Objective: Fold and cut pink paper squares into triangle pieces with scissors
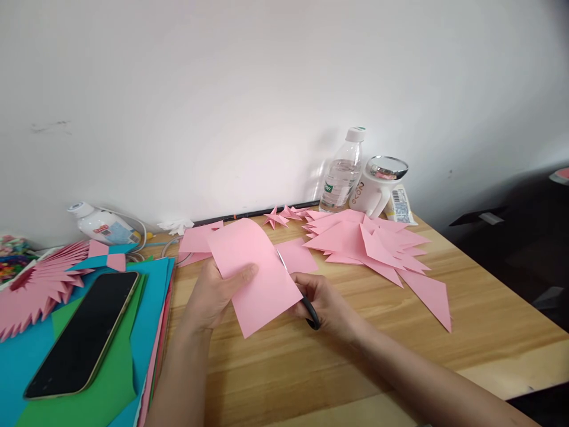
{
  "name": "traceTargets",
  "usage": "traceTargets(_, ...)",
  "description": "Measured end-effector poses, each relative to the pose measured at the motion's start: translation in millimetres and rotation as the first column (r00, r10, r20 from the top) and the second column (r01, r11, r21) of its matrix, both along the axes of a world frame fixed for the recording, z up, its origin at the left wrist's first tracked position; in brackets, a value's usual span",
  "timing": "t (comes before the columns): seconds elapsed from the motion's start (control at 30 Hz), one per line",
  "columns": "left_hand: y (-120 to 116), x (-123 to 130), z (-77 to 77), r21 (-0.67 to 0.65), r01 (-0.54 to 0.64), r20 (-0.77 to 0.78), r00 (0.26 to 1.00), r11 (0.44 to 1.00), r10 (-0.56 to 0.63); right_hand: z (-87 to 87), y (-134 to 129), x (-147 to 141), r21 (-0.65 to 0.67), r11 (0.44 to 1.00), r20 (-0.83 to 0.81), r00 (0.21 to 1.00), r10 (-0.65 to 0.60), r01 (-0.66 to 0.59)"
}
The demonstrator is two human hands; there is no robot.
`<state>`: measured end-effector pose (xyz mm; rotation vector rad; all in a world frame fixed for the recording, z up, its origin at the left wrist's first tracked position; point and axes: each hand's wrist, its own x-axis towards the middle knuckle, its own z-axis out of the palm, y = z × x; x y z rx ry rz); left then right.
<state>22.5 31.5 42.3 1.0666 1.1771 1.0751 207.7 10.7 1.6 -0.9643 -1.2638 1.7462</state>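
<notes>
Head view: my left hand [213,296] pinches a pink paper sheet [255,255] above the wooden surface [258,379]; my right hand [326,305] is closed around black-handled scissors [313,315], 1 blade [281,259] showing at the sheet's right edge.

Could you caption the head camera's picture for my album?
A left hand steadies pink paper while the right hand holds scissors at its edge.

The left hand [217,295] pinches, thumb [243,277] uppermost, while the right hand [320,301] curls, its forearm [413,363] slanting rightward.
</notes>
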Motion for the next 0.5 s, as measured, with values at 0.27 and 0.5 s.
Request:
traceTargets(0.27, 1.3, -0.9, -2.0, 0.025, -0.001, -0.011, 1.0, 1.0, 0.001, 9.7, -0.5, 0.1, -0.042, 0.999, -0.045, 0.999, 0.02, -0.022)
traceTargets(0.5, 2.3, -1.9, -2.1, 0.015, -0.025, -0.02, 0.999, 1.0, 0.026, 8.9, -0.4, -0.3, -0.061, 0.998, -0.028, 0.999, 0.016, -0.018)
